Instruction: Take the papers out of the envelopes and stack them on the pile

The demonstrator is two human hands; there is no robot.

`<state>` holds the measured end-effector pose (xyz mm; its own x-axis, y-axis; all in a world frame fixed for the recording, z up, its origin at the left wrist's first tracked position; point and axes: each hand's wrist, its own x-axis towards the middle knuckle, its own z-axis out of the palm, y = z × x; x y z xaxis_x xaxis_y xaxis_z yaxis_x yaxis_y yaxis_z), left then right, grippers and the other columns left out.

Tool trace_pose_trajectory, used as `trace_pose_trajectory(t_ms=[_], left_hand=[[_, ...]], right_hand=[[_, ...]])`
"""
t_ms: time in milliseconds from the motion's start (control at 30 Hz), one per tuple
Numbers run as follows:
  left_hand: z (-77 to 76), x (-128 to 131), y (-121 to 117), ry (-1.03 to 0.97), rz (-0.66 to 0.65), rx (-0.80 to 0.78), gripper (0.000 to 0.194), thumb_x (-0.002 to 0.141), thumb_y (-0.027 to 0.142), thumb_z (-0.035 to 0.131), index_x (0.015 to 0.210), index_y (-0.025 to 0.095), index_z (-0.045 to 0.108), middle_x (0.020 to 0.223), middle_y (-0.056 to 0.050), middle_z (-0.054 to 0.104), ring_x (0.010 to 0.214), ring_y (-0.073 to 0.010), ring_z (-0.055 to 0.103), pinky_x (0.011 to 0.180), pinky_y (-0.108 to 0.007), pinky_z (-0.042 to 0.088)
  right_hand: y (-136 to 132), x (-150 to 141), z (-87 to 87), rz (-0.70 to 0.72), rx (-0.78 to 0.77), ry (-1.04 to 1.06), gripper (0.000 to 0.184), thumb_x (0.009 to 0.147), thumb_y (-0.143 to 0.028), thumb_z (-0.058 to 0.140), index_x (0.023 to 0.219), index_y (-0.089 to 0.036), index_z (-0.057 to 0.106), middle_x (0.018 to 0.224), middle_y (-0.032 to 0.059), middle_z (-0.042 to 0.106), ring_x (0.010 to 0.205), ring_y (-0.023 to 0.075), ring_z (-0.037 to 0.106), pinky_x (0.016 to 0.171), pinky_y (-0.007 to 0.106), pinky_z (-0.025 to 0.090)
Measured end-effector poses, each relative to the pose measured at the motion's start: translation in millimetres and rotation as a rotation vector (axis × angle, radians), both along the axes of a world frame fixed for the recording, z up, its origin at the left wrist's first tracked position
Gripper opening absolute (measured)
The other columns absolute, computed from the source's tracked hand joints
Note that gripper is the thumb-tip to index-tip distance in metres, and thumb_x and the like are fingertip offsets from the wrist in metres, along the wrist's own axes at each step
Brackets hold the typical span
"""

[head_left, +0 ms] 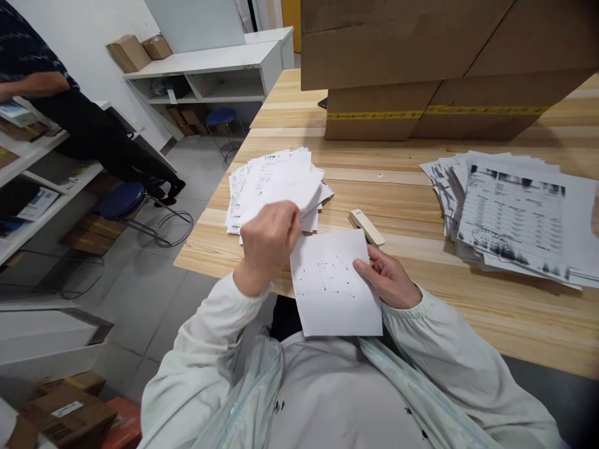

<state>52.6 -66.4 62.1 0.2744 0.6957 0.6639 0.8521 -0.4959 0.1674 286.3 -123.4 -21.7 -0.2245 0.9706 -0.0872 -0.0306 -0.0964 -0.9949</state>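
My right hand [387,276] grips the right edge of a white paper sheet [337,312], thumb on top and fingers behind. Sparse dark marks and short lines show on the sheet, which tilts over the table's front edge. Closed beside the sheet's upper left corner is my left hand [271,243], its fingertips turned away; whether it pinches the corner or something else is hidden. Just beyond that hand lies a loose stack of printed papers [281,178]. A cream stapler [366,227] rests on the table behind the sheet.
Large cardboard boxes [374,115] stand at the back of the wooden table [397,199]. Another stack of printed sheets [512,218] lies at right, with part of a hand [596,212] at the frame's edge. A person [93,134] stands at left near blue stools [122,199].
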Motion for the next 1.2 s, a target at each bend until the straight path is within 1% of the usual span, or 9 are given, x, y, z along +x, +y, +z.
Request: trace_pose_trajectory(t_ms=[67,200,400,467,600,767,967,1100,1200], left_hand=[[2.5,7.1,-41.7,0.02,-0.151,0.031,0.016,0.094,0.015,0.049,0.088,0.02,0.062,0.084,-0.004,0.074,0.08,-0.0169,0.07,0.069,-0.028,0.05],[-13.3,28.7,-103.6,-0.016,-0.44,-0.179,0.016,0.092,0.011,0.05,0.085,0.019,0.062,0.086,-0.005,0.076,0.084,-0.0176,0.073,0.074,-0.028,0.055],[-25.6,30.0,-120.6,-0.359,-0.719,-0.45,0.008,0.093,0.029,0.062,0.096,0.021,0.064,0.102,-0.009,0.078,0.1,-0.0206,0.073,0.087,-0.032,0.059],[-27.6,19.1,-115.9,-0.502,-0.542,-0.397,0.023,0.09,0.036,0.066,0.109,0.022,0.063,0.119,-0.013,0.073,0.117,-0.0248,0.067,0.1,-0.04,0.055],[-45.6,-6.9,-102.4,-0.933,0.021,-0.373,0.052,0.091,0.044,0.064,0.137,0.025,0.047,0.144,-0.016,0.056,0.133,-0.0254,0.056,0.104,-0.044,0.051],[-67.7,-14.7,-97.6,-1.232,-0.119,-0.946,0.061,0.083,0.05,0.072,0.133,0.019,0.056,0.13,-0.015,0.068,0.117,-0.0272,0.067,0.096,-0.039,0.056],[-65.0,-6.9,-103.7,-1.192,-0.084,-0.946,0.055,0.079,0.048,0.075,0.124,0.017,0.066,0.126,-0.012,0.071,0.115,-0.028,0.067,0.097,-0.039,0.055],[-64.2,-6.7,-103.8,-1.142,-0.06,-0.936,0.049,0.08,0.047,0.074,0.119,0.017,0.068,0.122,-0.012,0.073,0.112,-0.0278,0.069,0.095,-0.039,0.056],[-66.5,-6.2,-103.2,-1.146,-0.045,-0.907,0.048,0.081,0.046,0.074,0.119,0.017,0.068,0.122,-0.012,0.073,0.112,-0.0279,0.069,0.094,-0.038,0.056]], right_hand=[[1.6,-2.3,-0.2,-0.003,-0.044,0.039,0.056,0.083,-0.06,0.069,0.122,-0.02,0.062,0.081,0.0051,0.073,0.062,0.0166,0.066,0.056,0.027,0.052],[5.1,-7.9,-1.1,-0.022,-0.083,0.095,0.066,0.073,-0.061,0.077,0.123,-0.021,0.062,0.091,0.0072,0.076,0.066,0.0177,0.069,0.054,0.027,0.052],[8.4,-10.1,1.1,-0.065,-0.108,0.133,0.073,0.064,-0.062,0.083,0.123,-0.023,0.064,0.093,0.0065,0.078,0.073,0.0198,0.073,0.054,0.027,0.055],[8.9,-8.2,0.9,-0.085,-0.134,0.154,0.074,0.062,-0.06,0.085,0.123,-0.023,0.064,0.096,0.0071,0.078,0.079,0.022,0.074,0.061,0.03,0.058],[8.3,-9.4,-0.2,-0.113,-0.161,0.212,0.076,0.058,-0.056,0.089,0.123,-0.024,0.064,0.098,0.0071,0.078,0.083,0.0222,0.075,0.071,0.032,0.06],[3.8,-25.3,5.6,-0.024,-0.096,0.174,0.073,0.062,-0.059,0.085,0.121,-0.023,0.064,0.094,0.0078,0.077,0.077,0.0197,0.073,0.059,0.027,0.056],[9.4,-31.2,15.6,-0.291,0.159,0.003,0.085,0.067,-0.05,0.083,0.14,-0.026,0.046,0.111,0.0091,0.072,0.077,0.0142,0.066,0.054,0.021,0.047],[12.9,-23.0,18.4,-0.419,0.305,-0.103,0.043,0.079,-0.056,0.073,0.108,-0.025,0.064,0.104,0.0083,0.069,0.081,0.0163,0.064,0.056,0.024,0.046],[10.9,-17.7,20.6,-0.31,0.231,-0.084,0.051,0.088,-0.069,0.055,0.093,-0.022,0.071,0.086,0.0065,0.069,0.068,0.0157,0.061,0.059,0.029,0.049]])
